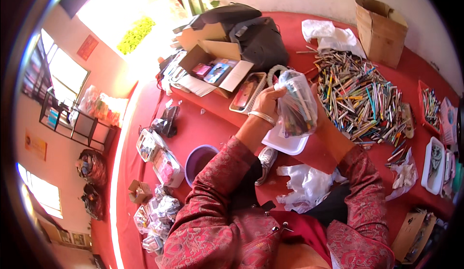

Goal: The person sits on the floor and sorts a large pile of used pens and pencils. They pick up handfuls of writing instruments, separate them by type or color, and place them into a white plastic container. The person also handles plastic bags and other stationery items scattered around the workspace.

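Nearest the person, crumpled white plastic bags (305, 186) and a purple bowl (198, 159) lie on the red cloth (203, 124), with small clear packets (157, 155) off to the left. Just above a white tray (286, 143), the left hand (268, 101) and right hand (319, 109) close their fingers around a clear bag of pens (296, 104), held up between them. Beyond it spreads a heap of coloured pens (360, 92), then an open cardboard box (215, 63), a black bag (258, 39), a brown paper bag (379, 30), and orange walls (29, 148) carrying small red and yellow signs.
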{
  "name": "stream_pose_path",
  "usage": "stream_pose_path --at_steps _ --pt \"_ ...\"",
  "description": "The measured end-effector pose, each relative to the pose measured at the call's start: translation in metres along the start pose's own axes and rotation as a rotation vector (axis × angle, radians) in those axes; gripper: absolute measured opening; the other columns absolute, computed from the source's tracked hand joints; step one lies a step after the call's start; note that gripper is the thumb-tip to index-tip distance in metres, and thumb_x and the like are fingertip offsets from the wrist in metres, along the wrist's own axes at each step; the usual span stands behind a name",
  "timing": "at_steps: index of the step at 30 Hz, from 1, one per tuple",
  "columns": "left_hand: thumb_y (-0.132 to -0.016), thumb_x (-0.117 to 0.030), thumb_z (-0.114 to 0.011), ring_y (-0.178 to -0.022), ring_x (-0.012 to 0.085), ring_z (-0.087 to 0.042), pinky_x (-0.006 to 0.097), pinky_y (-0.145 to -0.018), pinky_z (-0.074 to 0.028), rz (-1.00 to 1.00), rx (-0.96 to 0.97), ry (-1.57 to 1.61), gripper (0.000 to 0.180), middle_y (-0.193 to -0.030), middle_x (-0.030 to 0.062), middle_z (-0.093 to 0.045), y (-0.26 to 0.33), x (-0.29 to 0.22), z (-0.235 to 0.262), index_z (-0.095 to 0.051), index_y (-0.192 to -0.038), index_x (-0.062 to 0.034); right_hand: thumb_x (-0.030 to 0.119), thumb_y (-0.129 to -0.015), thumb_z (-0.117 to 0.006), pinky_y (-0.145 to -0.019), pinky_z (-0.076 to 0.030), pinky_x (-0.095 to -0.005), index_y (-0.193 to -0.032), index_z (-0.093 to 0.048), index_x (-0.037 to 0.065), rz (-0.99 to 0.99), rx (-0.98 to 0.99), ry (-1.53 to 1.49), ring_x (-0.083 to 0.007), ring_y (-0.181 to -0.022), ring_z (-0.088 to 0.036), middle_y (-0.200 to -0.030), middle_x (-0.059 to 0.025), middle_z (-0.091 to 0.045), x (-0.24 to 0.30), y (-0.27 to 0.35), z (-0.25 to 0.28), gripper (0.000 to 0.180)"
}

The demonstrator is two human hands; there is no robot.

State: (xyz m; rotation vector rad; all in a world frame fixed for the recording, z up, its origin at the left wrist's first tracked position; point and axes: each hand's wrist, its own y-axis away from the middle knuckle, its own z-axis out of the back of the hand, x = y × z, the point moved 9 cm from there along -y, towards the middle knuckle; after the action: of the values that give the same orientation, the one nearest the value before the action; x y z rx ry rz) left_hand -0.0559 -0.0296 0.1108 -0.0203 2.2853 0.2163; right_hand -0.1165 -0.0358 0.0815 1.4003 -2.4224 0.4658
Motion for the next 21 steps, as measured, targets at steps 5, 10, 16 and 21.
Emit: stream_pose_path --at_steps 5,10,16,21 --pt "-0.078 -0.008 -0.051 -0.077 0.0201 -0.059 0.03 -0.072 -0.047 -0.087 0.101 -0.164 0.02 -0.086 0.0105 -0.058 0.059 -0.009 -0.032 -0.052 -0.094 0.0044 0.048 -0.082 -0.044 -0.082 -0.045 -0.0374 -0.119 -0.039 0.004 0.025 -0.23 -0.048 -0.0262 -0.094 -0.054 -0.108 -0.0138 -0.052 -0.022 0.047 -0.001 0.058" --pt "-0.076 -0.015 -0.057 -0.054 0.0098 -0.046 0.023 -0.048 -0.035 -0.019 0.072 -0.624 0.014 -0.06 0.0011 -0.05 0.109 0.012 -0.035 -0.055 -0.073 -0.0011 0.033 -0.078 -0.052 -0.079 -0.047 -0.0395 -0.116 -0.041 0.0 0.021 -0.139 -0.191 -0.0275 -0.09 -0.056 -0.104 -0.017 -0.054 -0.062 0.094 -0.03 0.052" --pt "-0.078 -0.009 -0.051 -0.073 0.0238 -0.059 0.036 -0.065 -0.05 0.174 0.266 -0.049 0.02 -0.087 0.0124 -0.058 0.122 0.049 -0.027 -0.051 -0.094 0.002 0.047 -0.079 -0.048 -0.085 -0.043 -0.0404 -0.117 -0.039 0.0 0.175 0.04 -0.132 -0.0268 -0.098 -0.052 -0.112 -0.0158 -0.048 -0.063 0.118 -0.032 0.062" --pt "-0.08 -0.008 -0.048 -0.074 0.023 -0.059 0.036 -0.067 -0.049 0.238 0.287 -0.167 0.023 -0.087 0.0132 -0.058 0.132 0.073 -0.027 -0.05 -0.098 0.0046 0.044 -0.079 -0.051 -0.084 -0.043 -0.0373 -0.113 -0.042 0.001 0.065 -0.284 0.09 -0.0242 -0.093 -0.052 -0.106 -0.0125 -0.051 -0.076 0.129 0.026 0.055"
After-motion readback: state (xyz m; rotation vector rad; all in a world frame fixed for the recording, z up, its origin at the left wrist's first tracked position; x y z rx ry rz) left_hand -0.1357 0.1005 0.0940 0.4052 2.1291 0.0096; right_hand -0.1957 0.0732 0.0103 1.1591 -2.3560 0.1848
